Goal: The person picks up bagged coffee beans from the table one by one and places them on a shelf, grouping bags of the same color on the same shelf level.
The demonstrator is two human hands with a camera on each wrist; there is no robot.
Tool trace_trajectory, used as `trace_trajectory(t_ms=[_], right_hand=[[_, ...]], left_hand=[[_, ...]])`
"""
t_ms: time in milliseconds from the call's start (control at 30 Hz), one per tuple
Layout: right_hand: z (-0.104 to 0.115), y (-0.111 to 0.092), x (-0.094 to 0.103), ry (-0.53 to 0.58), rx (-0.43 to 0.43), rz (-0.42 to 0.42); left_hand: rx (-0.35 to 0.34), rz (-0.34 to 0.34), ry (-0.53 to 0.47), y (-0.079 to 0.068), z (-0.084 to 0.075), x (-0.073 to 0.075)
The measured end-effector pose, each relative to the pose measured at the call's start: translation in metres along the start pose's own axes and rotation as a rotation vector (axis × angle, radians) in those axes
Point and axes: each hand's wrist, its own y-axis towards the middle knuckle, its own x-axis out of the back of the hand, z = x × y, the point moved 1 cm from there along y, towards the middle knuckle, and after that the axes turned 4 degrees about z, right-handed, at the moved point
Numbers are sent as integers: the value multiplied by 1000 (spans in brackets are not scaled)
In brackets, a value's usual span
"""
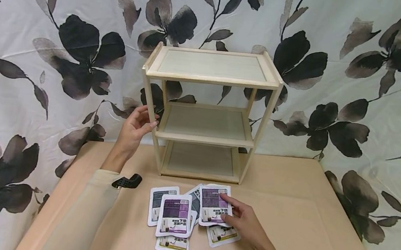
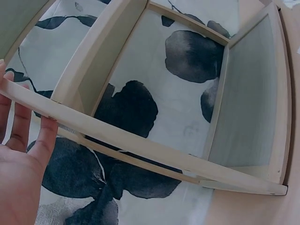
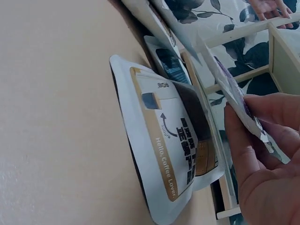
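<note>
A pale wooden three-tier shelf [image 1: 204, 138] stands upright at the back of the table. My left hand [image 1: 137, 123] holds its left front post [image 2: 117, 130] at about the middle tier, with fingers behind the post in the left wrist view. Between thumb and fingers, my right hand [image 1: 244, 220] pinches a white coffee packet with a purple label [image 1: 213, 204]. That packet is raised and tilted in the right wrist view. Under and beside it lie several similar packets, among them a purple one [image 1: 175, 215] on the left pile and a yellow-labelled one [image 3: 161, 140] below my right hand.
The table [image 1: 290, 199] is light tan, and its far edge meets a floral curtain [image 1: 97, 6] behind the shelf. Packets overlap in a loose cluster in front of the shelf. The shelf's tiers [image 1: 206, 122] have pale, flat panels.
</note>
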Motion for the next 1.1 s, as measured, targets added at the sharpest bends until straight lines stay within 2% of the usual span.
trace_trajectory(t_ms=[267,467,800,1100], right_hand=[[7,-1,1,139,4,21],[16,0,2,182,20,30],[48,-1,5,107,6,-3],[84,-5,17,65,43,21]], left_hand=[[3,0,-29,-1,0,-1],[7,7,-18,-1,-1,-1],[11,5,-17,-2,-2,0],[10,12,-19,-3,-1,1]])
